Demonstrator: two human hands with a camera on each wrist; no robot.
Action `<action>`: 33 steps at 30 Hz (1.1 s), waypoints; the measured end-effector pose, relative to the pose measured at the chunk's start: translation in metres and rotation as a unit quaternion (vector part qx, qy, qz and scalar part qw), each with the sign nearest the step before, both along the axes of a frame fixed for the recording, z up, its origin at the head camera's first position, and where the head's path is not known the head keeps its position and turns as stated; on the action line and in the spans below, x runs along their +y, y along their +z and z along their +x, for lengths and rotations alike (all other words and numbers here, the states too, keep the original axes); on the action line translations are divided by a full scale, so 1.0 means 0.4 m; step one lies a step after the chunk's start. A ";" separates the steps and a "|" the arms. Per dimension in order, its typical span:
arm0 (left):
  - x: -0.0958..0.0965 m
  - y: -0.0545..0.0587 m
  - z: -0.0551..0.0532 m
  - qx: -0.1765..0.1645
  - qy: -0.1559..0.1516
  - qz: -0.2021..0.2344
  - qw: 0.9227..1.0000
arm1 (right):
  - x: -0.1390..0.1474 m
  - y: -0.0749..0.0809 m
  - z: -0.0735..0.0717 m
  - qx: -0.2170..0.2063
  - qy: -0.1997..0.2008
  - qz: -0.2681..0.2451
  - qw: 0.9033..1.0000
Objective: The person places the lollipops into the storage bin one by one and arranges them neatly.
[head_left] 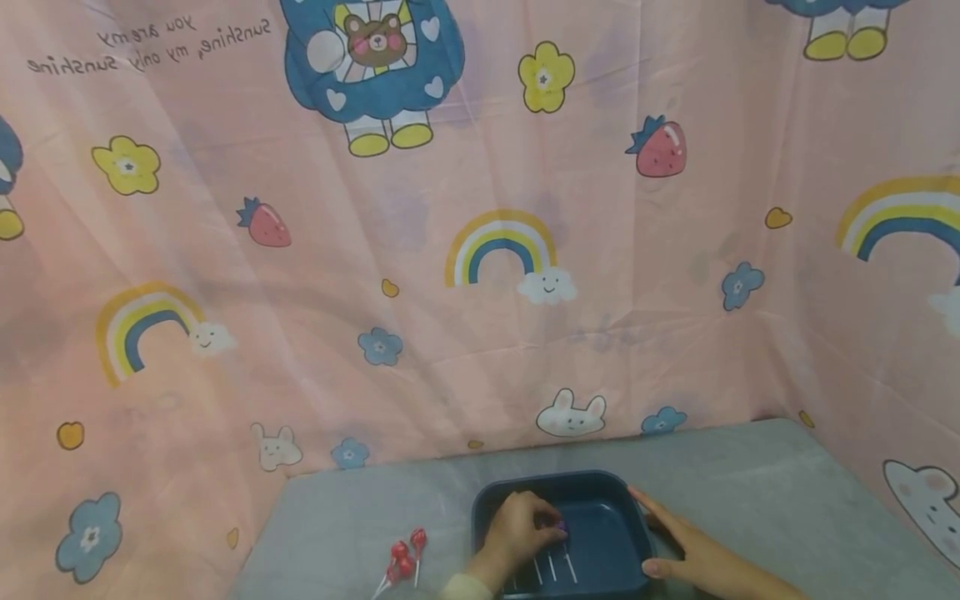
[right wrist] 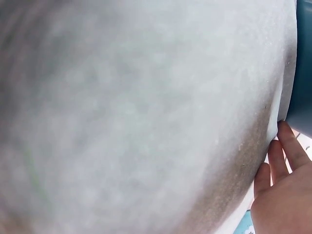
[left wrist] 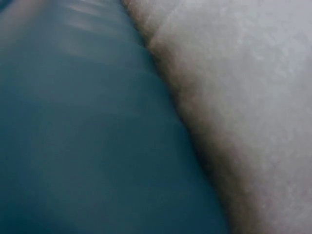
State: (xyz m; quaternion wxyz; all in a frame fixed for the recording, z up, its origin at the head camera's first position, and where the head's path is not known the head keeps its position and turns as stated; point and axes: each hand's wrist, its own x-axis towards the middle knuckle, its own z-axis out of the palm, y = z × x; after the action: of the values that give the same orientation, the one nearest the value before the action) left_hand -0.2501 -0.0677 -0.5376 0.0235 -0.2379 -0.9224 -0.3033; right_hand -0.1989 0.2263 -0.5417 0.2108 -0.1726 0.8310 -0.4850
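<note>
A dark blue tray (head_left: pixel 607 546) stands near the front of the grey table. My left hand (head_left: pixel 513 533) reaches inside it and pinches a purple lollipop (head_left: pixel 561 527) between thumb and fingers. Several white lollipop sticks (head_left: pixel 553 568) lie side by side below that hand; their heads are mostly hidden by it. Along the tray's right side, my right hand (head_left: pixel 693 550) touches the wall with fairly straight fingers (right wrist: pixel 292 146) and the thumb apart. The left wrist view holds only the blurred tray wall (left wrist: pixel 97 136) and grey cloth, with no fingers.
Several red lollipops (head_left: pixel 405 560) lie bunched on the table, left of the tray. The grey table cover (head_left: pixel 750 475) reaches back to a pink printed curtain (head_left: pixel 480 358), which also hangs along the right side.
</note>
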 end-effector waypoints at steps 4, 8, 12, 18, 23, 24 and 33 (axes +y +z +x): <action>0.001 0.002 0.001 0.010 -0.005 -0.005 1.000 | 0.000 -0.001 0.001 0.000 0.004 -0.002 1.000; 0.002 0.006 0.004 0.016 -0.009 0.000 1.000 | 0.001 -0.002 0.002 -0.001 0.004 -0.006 1.000; 0.003 0.009 0.006 0.013 -0.009 0.004 1.000 | 0.000 -0.001 0.003 -0.010 -0.003 -0.010 1.000; 0.002 0.013 0.007 0.001 -0.007 0.007 1.000 | 0.000 -0.001 0.006 -0.028 -0.005 -0.021 0.999; 0.002 0.012 0.006 -0.009 -0.004 0.011 1.000 | -0.001 -0.002 0.006 -0.040 -0.009 -0.031 0.999; 0.002 0.012 0.006 -0.010 -0.003 0.012 1.000 | -0.001 -0.002 0.006 -0.041 -0.009 -0.032 0.999; 0.002 0.016 0.009 -0.004 -0.002 0.015 1.000 | 0.000 0.006 0.008 -0.052 -0.011 -0.035 0.998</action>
State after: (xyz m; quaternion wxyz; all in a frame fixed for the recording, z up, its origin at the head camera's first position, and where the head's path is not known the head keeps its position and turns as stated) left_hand -0.2464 -0.0667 -0.5314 0.0228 -0.2382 -0.9172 -0.3185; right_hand -0.1956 0.2262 -0.5394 0.2427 -0.1455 0.8029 -0.5247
